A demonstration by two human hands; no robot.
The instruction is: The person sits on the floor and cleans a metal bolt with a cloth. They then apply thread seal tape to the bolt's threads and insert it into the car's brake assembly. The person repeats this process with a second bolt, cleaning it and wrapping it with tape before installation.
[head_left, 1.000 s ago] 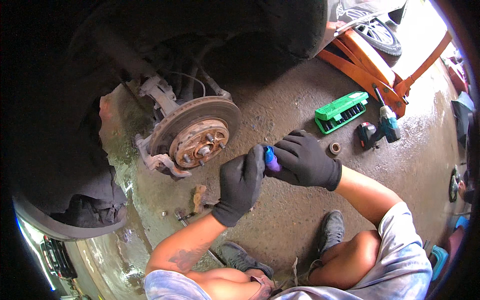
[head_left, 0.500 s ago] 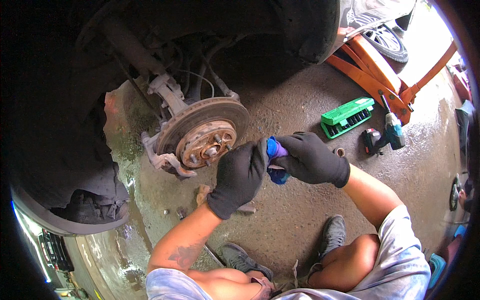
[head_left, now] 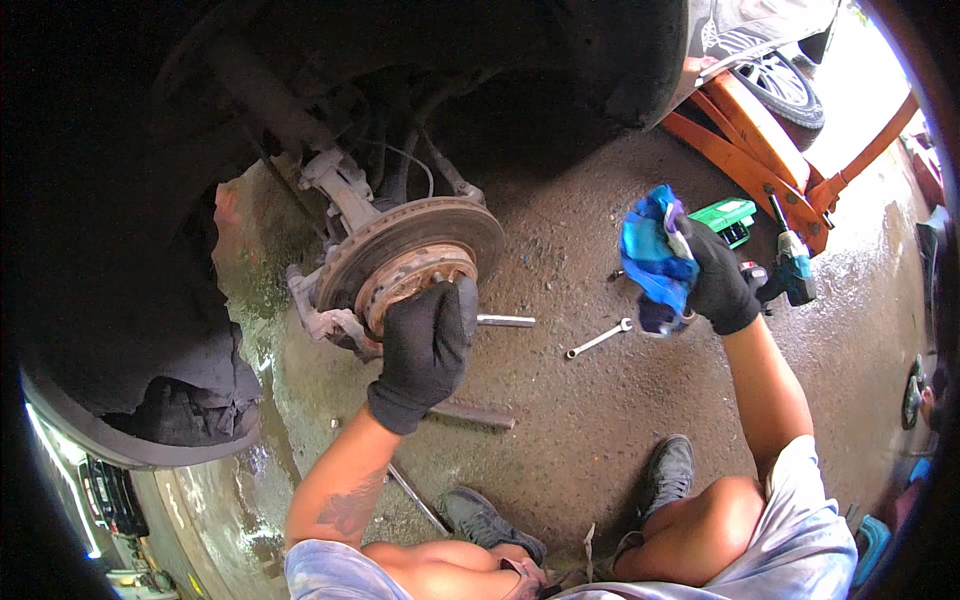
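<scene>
My gloved left hand (head_left: 428, 335) is at the front of the rusty brake rotor and hub (head_left: 400, 245), its fingers bunched against the hub face. Whatever they grip there, if anything, is hidden behind the glove. A wheel stud shows just above the fingers. To the right, my gloved right hand (head_left: 715, 280) is closed on a crumpled blue and purple rag (head_left: 655, 250), which hangs from it above the floor. A silver metal bar (head_left: 506, 321) sticks out to the right of my left hand; whether it touches the hand I cannot tell.
On the concrete floor lie a combination wrench (head_left: 598, 339), a dark bar (head_left: 473, 415) and a long silver rod (head_left: 418, 498). Beyond my right hand are a green socket case (head_left: 727, 217), a cordless impact wrench (head_left: 793, 265) and an orange floor jack (head_left: 750, 135). The dark wheel well overhangs the left.
My hands have parted. The left has moved to the hub; the right has carried the rag up and to the right. The wrench and silver bar have come into view.
</scene>
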